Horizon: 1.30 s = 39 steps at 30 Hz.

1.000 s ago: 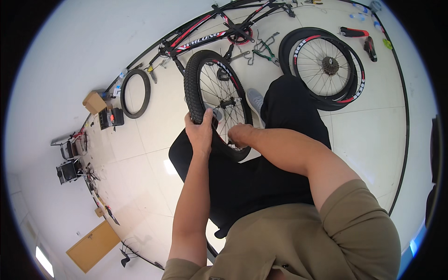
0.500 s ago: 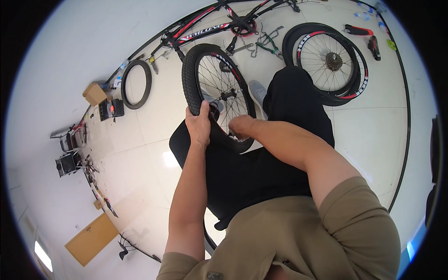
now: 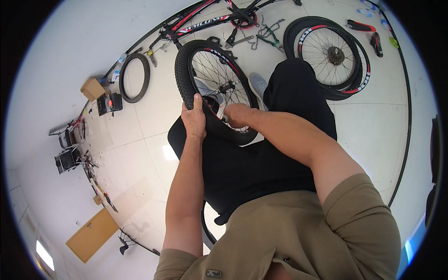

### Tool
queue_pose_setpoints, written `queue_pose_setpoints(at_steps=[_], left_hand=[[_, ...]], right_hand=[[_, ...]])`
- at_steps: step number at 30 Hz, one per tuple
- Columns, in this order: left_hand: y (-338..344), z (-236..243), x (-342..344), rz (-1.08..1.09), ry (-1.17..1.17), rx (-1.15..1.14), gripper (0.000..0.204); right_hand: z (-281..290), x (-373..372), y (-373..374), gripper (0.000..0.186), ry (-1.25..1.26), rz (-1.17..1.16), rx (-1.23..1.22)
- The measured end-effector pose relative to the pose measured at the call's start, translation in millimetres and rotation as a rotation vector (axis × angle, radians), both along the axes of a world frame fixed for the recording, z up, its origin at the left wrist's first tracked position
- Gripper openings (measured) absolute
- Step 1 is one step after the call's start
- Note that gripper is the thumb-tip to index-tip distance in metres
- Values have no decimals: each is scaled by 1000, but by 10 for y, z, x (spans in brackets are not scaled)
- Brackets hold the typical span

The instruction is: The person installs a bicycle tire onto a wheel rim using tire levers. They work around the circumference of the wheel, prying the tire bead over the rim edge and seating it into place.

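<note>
A bicycle wheel with a black knobby tyre stands tilted between my legs, its lower edge by my thighs. My left hand is wrapped round the tyre at the lower left, thumb on top. Reaching in over the spokes, my right hand is closed near the rim's inner side. A small pale, roundish part shows at its fingertips; its kind is too small to tell. The wheel's hub and spokes show beyond my hands.
Ahead lies a black and red bicycle frame, with green-handled pliers and a chain nearby. Another wheel with a cassette lies at the right. A loose tyre, a cardboard box and a toolbox are at the left.
My right hand has moved a little left and up along the rim, and the pale part now shows at its fingers. The wheel and left hand have shifted slightly left.
</note>
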<state>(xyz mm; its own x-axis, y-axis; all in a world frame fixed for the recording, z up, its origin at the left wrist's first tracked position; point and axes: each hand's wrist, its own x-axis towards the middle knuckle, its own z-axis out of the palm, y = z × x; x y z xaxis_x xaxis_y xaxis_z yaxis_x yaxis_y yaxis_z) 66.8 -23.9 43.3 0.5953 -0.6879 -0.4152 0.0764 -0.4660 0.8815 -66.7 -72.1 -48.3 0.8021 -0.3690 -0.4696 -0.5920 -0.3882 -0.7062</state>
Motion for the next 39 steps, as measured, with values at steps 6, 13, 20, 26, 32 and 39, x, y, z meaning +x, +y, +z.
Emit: queue_pose_setpoints(at_steps=[6, 13, 20, 26, 32, 39], left_hand=[[26, -3, -52, -4, 54, -24, 41], [62, -93, -54, -15, 8, -53, 39], [70, -64, -137, 2, 1, -60, 34], [156, -176, -234, -3, -96, -126, 36], [205, -168, -318, 23, -118, -70, 42], [-140, 155, -209, 157, -22, -12, 69]], right_hand=[[230, -7, -162, 34, 94, -28, 13], [312, -40, -217, 33, 101, -109, 49], [272, -27, -259, 29, 73, -98, 42], [308, -26, -299, 28, 7, -119, -72], [326, -61, -319, 28, 43, -57, -134], [310, -81, -307, 28, 53, -74, -103]])
